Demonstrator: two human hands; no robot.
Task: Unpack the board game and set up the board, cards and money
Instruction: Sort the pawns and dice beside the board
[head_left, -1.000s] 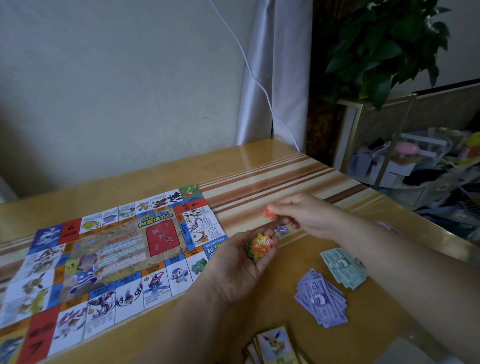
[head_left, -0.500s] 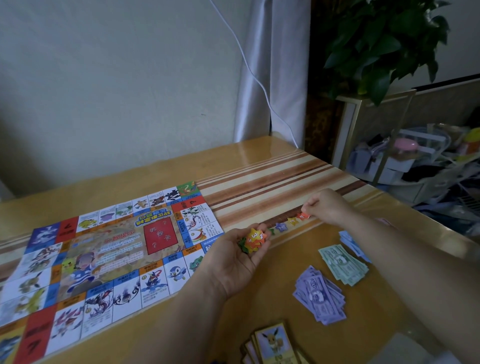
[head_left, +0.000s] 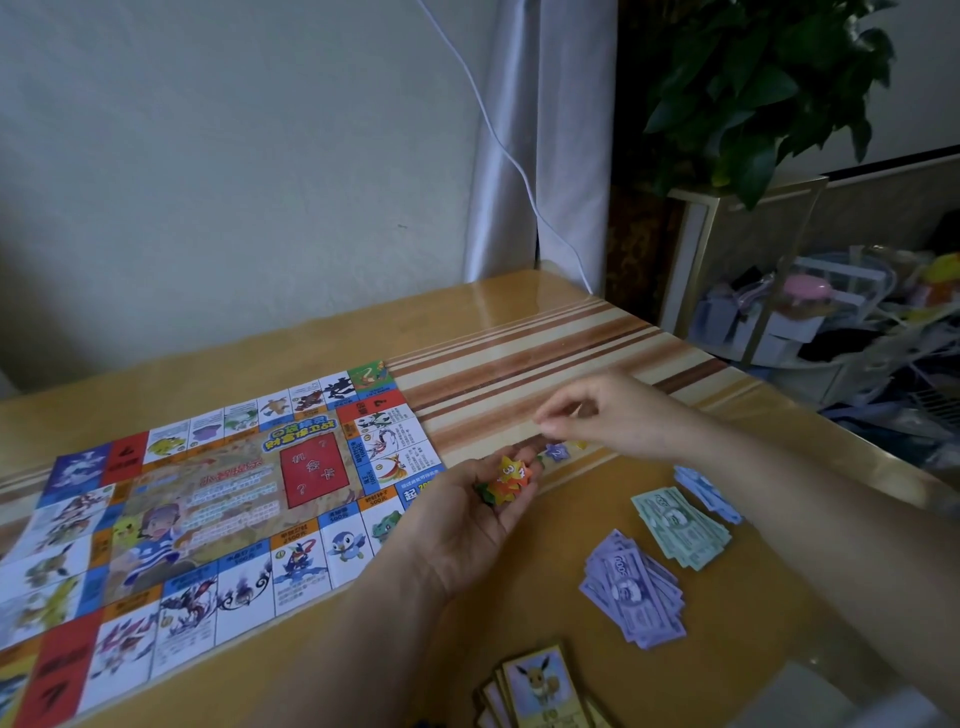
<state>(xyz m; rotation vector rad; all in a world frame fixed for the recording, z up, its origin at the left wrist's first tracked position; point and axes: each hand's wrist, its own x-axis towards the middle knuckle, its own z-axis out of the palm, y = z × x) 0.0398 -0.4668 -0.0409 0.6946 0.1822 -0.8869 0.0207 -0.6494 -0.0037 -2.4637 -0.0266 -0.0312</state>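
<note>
While the left hand (head_left: 467, 525) lies palm up just off the right edge of the board (head_left: 208, 519), its curled fingers cradle a clump of star tokens (head_left: 508, 480). That board lies flat on the table (head_left: 519, 353). Beyond, the right hand (head_left: 613, 415) hovers with fingertips drawn together; it is blurred, so I cannot tell if they pinch anything. A purple token (head_left: 557, 451) lies beneath it. Money sits in 3 piles at the right: green notes (head_left: 680, 525), purple notes (head_left: 634, 587), blue notes (head_left: 706, 493). Cards (head_left: 540, 686) lie nearest.
</note>
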